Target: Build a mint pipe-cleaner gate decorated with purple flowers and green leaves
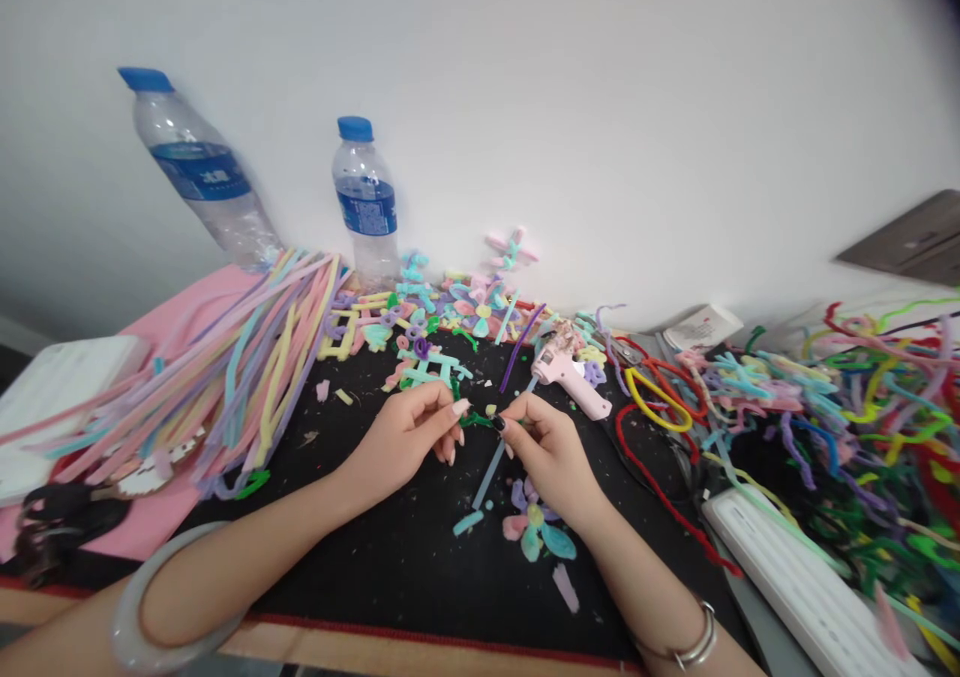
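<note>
Between my two hands stretches a short green pipe cleaner (477,419), bent and fuzzy. My left hand (420,422) pinches its left end between thumb and fingers. At its right end, my right hand (547,447) grips it with thumb and forefinger. Just below my right hand lies a pipe-cleaner flower (534,519) with purple, pink and teal petals. A translucent glue stick (491,467) runs below the hands toward the pink hot glue gun (566,372), which rests behind my right hand. A small teal piece (469,523) lies near the flower.
Many pastel pipe cleaners (255,357) lie in a bundle at left, near a white box (67,397). Two water bottles (365,202) stand by the wall. Finished shapes (480,307) fill the mat's back edge. A power strip (795,582) and tangled pipe cleaners (847,437) lie at right.
</note>
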The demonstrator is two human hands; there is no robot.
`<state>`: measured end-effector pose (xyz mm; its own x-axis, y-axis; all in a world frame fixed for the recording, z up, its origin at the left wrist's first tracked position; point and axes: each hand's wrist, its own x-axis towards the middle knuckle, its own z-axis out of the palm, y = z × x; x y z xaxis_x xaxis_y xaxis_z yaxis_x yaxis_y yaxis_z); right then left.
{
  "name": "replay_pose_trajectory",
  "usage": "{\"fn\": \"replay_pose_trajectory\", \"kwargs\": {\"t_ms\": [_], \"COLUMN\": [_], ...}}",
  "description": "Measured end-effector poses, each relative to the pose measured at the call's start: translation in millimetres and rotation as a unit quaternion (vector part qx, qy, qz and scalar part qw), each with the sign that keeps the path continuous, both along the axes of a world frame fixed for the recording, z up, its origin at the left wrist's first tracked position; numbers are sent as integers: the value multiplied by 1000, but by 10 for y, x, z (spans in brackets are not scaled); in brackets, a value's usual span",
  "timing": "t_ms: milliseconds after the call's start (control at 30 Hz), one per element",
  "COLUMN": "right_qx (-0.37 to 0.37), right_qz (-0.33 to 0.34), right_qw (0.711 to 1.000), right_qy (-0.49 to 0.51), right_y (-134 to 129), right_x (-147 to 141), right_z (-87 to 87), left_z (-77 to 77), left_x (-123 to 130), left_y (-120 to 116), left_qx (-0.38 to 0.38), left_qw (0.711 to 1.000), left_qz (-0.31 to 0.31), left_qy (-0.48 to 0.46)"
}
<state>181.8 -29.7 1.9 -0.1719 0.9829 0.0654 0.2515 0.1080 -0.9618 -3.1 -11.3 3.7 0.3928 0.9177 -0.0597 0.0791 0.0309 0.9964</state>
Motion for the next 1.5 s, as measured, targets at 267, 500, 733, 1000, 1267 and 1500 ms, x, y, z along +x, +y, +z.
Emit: {"fn": "replay_pose_trajectory", "kwargs": {"t_ms": [267, 500, 733, 1000, 1267, 1500], "right_qx": [12, 62, 293, 53, 40, 63], "right_qz": [-3, -12, 19, 86, 38, 46], "right_qw": [1000, 997, 947, 992, 997, 994], "right_qy": [7, -40, -131, -76, -52, -72], "right_y": [-15, -34, -83, -41, -42, -66], "right_x": [-13, -23, 18, -17, -43, -57], "right_z": [7, -6, 19, 42, 75, 49], "left_z": [-5, -45, 42, -6, -15, -39], "left_x": [24, 41, -12, -16, -116, -98], "left_y": [-20, -3, 17, -29, 14, 16], "left_qx": [-74, -151, -334, 26, 422, 399], "left_qw": [995, 984, 906, 994, 888, 897], "left_qz": [-60, -53, -131, -91, -32, -45], "left_qy": [-35, -83, -226, 56, 183, 187]}}
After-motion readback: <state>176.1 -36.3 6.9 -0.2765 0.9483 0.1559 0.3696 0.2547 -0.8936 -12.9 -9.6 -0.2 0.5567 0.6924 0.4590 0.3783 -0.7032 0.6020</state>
